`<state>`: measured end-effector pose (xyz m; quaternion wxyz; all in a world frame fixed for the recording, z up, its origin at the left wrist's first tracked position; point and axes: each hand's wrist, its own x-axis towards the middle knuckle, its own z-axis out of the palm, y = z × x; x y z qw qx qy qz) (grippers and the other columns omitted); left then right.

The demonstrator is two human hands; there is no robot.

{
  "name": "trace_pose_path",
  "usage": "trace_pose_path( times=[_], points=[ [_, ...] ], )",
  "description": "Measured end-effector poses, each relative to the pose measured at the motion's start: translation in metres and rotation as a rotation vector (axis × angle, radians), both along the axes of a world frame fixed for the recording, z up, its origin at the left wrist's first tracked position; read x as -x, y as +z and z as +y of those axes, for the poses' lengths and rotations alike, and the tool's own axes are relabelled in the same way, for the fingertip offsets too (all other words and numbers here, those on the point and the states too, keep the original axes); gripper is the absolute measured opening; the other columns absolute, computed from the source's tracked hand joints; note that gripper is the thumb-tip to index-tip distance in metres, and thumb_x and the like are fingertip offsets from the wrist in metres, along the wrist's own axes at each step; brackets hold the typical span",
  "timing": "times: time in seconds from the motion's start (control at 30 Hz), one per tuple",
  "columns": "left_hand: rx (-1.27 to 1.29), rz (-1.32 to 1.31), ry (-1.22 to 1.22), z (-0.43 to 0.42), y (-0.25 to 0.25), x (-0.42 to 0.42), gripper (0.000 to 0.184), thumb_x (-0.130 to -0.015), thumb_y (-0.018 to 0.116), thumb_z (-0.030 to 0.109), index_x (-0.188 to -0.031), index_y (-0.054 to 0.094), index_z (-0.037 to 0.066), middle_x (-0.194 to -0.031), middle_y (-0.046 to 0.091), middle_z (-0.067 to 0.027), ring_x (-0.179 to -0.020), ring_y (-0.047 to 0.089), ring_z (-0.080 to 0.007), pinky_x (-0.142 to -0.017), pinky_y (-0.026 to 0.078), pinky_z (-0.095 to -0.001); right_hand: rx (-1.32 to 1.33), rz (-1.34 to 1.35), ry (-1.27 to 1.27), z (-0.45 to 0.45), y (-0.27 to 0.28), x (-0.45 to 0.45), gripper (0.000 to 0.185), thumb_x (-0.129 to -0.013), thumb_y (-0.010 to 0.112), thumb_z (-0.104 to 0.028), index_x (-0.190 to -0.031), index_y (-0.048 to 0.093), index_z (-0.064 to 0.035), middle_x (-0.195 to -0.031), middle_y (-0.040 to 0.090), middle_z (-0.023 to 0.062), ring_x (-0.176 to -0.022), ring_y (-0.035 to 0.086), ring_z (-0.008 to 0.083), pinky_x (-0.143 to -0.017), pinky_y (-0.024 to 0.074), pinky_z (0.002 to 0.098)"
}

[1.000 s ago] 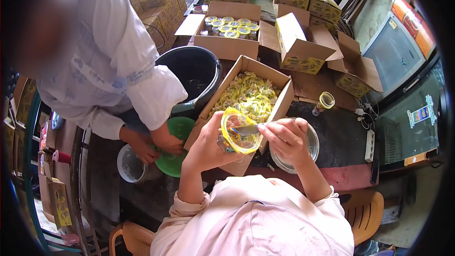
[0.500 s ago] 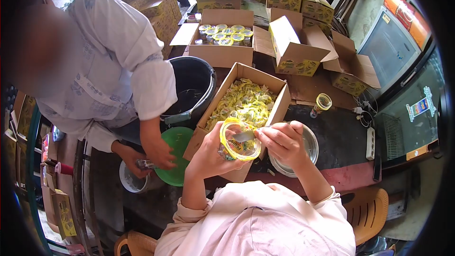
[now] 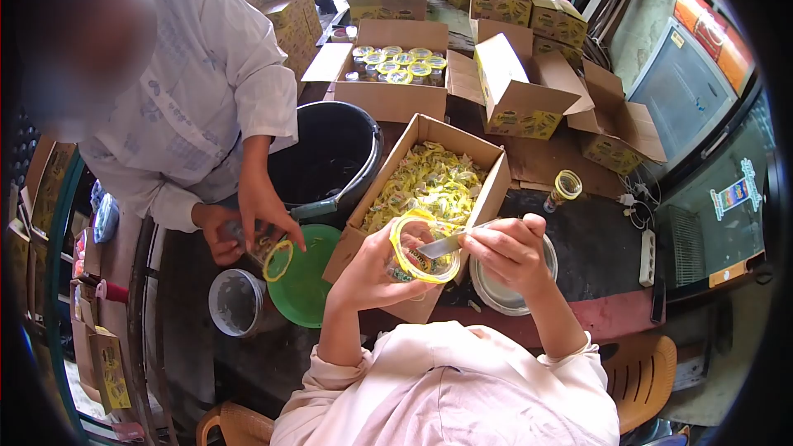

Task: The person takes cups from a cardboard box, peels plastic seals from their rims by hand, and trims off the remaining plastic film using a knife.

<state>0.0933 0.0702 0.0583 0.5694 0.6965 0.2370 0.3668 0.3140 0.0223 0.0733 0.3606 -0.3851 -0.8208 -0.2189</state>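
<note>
My left hand is wrapped around a clear plastic cup with a yellow rim and printed side, its mouth tilted up towards me. A knife with a broad pale blade is pinched in my right hand. The blade lies across the cup's mouth; whether it touches the rim I cannot tell. Just beyond my hands, an open cardboard box holds many small yellow-wrapped pieces. Partly beneath my right hand is a round metal bowl.
At left, a co-worker's hands hold another yellow-rimmed cup over a green basin, near a small pale bucket and a black bucket. One cup stands at right. A carton of cups is at the back.
The knife blade has tilted and now points down more across the cup's mouth. The co-worker has lifted a yellow-rimmed cup from the pale bucket towards the green basin.
</note>
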Motion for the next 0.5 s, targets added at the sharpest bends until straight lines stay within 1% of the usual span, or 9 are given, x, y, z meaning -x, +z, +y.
trace_pose_path(
  times=[0.07,0.13,0.2,0.37,0.5],
  points=[
    [-0.094,0.016,0.014,0.003,-0.001,-0.001,0.057,-0.063,0.075,0.017,-0.112,0.052,-0.002,-0.101,0.058,-0.0131,-0.090,0.059,-0.0209,-0.081,0.047,-0.0324,0.001,-0.021,0.000,0.000,-0.002,-0.002,0.015,-0.068,0.067,-0.013,-0.083,0.068,-0.0135,-0.085,0.063,-0.0060,-0.073,0.058,0.0099,-0.069,0.0296,0.0293],
    [-0.156,0.031,0.035,0.004,-0.002,-0.002,0.054,-0.063,0.074,0.017,-0.109,0.053,-0.002,-0.099,0.059,-0.0132,-0.089,0.059,-0.0215,-0.082,0.046,-0.0321,0.000,-0.054,-0.042,0.000,-0.003,0.000,0.019,-0.068,0.066,-0.016,-0.088,0.068,-0.0170,-0.087,0.061,-0.0091,-0.078,0.055,0.0064,-0.072,0.0304,0.0280],
    [-0.151,0.054,0.022,0.003,0.001,-0.004,0.055,-0.062,0.074,0.018,-0.109,0.053,-0.002,-0.098,0.060,-0.0130,-0.089,0.059,-0.0218,-0.082,0.046,-0.0322,-0.010,-0.080,-0.083,0.000,-0.005,0.001,0.022,-0.069,0.065,-0.017,-0.091,0.068,-0.0193,-0.088,0.059,-0.0108,-0.080,0.054,0.0045,-0.074,0.0314,0.0275],
    [-0.124,0.066,0.004,0.001,0.012,-0.005,0.058,-0.060,0.077,0.017,-0.109,0.053,-0.003,-0.097,0.061,-0.0128,-0.088,0.060,-0.0195,-0.081,0.047,-0.0306,-0.022,-0.063,-0.077,-0.001,-0.009,0.003,0.023,-0.070,0.065,-0.017,-0.092,0.068,-0.0194,-0.087,0.059,-0.0109,-0.080,0.054,0.0044,-0.076,0.0320,0.0272],
    [-0.130,0.026,-0.021,0.000,0.008,-0.008,0.058,-0.060,0.078,0.014,-0.109,0.053,-0.004,-0.096,0.061,-0.0127,-0.087,0.059,-0.0173,-0.080,0.047,-0.0299,-0.018,-0.029,-0.046,0.003,-0.009,0.002,0.021,-0.071,0.065,-0.017,-0.092,0.068,-0.0186,-0.088,0.060,-0.0104,-0.078,0.054,0.0047,-0.075,0.0318,0.0268]
  ],
)
